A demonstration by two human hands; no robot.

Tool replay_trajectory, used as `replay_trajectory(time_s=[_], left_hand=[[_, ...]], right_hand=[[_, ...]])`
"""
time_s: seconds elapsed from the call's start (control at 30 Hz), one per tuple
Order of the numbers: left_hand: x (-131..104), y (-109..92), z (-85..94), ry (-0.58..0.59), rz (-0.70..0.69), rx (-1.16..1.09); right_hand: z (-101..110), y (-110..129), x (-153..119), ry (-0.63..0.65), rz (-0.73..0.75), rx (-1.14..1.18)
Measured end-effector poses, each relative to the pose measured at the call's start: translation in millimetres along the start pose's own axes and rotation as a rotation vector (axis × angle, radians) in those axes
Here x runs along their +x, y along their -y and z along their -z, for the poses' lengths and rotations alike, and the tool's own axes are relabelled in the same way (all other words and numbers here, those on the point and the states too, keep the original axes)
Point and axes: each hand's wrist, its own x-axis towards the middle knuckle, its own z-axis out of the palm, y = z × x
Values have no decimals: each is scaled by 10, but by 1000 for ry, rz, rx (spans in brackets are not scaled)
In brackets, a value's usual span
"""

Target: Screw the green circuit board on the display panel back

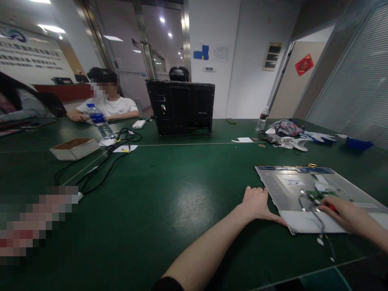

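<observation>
A flat display panel (273,182) lies back side up on the green table, with a small green circuit board (315,196) and grey cables (317,218) on it. My left hand (254,204) rests at the panel's left edge. Its thumb stretches out to the near corner, well apart from the bent fingers. Over the panel by the circuit board, my right hand (344,210) is closed around a small red-handled tool (332,207). The tool's tip is hidden. White plugs (320,241) on the cables hang past the panel's near edge.
A black monitor housing (183,107) stands at the back. Black cables (103,167), an open box (74,148) and a water bottle (101,121) are at left. Gloves (319,137), another bottle (262,119) and a blue tray (359,144) lie at back right. Other people sit across the table.
</observation>
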Motion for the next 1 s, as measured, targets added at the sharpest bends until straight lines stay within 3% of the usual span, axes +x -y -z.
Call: replay_trajectory(time_s=[0.3,0.47,0.67,0.8,1.0], left_hand=[[76,-105,-81,-55,48,53],[89,-256,-113,-79,90,48],[11,-354,-160,-102,98,50],[-177,-311,-154,-104,-6,60],[-645,-179,-74,-91,-176,88]], right_hand=[[67,461,178,-42,-94,-161],[-22,823,227,-3,-74,-169],[-162,1187,256,5,-205,-237],[-114,1058,351,-9,-286,-274],[120,357,457,-62,-341,-308]])
